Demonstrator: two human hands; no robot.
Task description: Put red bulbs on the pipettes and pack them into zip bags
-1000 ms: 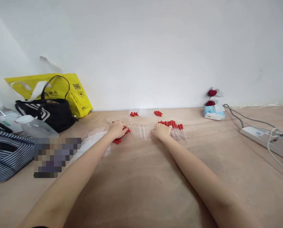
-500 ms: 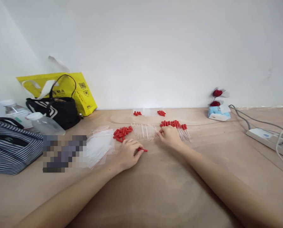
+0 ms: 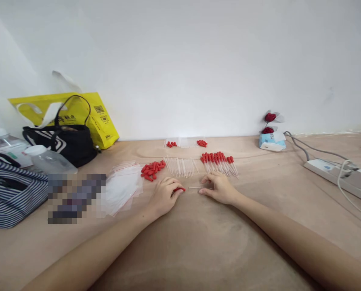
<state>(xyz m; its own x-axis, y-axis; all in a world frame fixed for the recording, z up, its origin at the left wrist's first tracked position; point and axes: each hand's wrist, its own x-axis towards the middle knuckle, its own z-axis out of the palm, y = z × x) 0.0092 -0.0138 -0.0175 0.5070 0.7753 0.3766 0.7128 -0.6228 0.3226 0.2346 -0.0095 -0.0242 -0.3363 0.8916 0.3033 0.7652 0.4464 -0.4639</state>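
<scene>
My left hand [image 3: 164,197] pinches a red rubber dropper bulb [image 3: 180,189], its end sticking out to the right. Facing it, a thin clear dropper tube [image 3: 195,187] points left from the fingers of my right hand [image 3: 220,189]. A small gap separates tube and bulb. Beyond my left hand lies a heap of loose red bulbs [image 3: 152,169]. A row of bare clear tubes [image 3: 180,166] lies behind the gap between my hands. Droppers with red bulbs fitted [image 3: 218,158] are lined up just behind my right hand.
Clear zip bags [image 3: 124,186] are stacked left of the bulbs. Bags holding red bulbs [image 3: 188,142] lie by the wall. A yellow bag [image 3: 106,131], black bag [image 3: 77,143], bottle [image 3: 51,159] and striped bag [image 3: 19,198] stand left; a tissue pack [image 3: 271,143] and power strip [image 3: 334,173] sit right.
My right hand has come back from the row of bare tubes toward me, now with a tube in its fingers. My left hand keeps its bulb nearly in place. The view has shifted slightly.
</scene>
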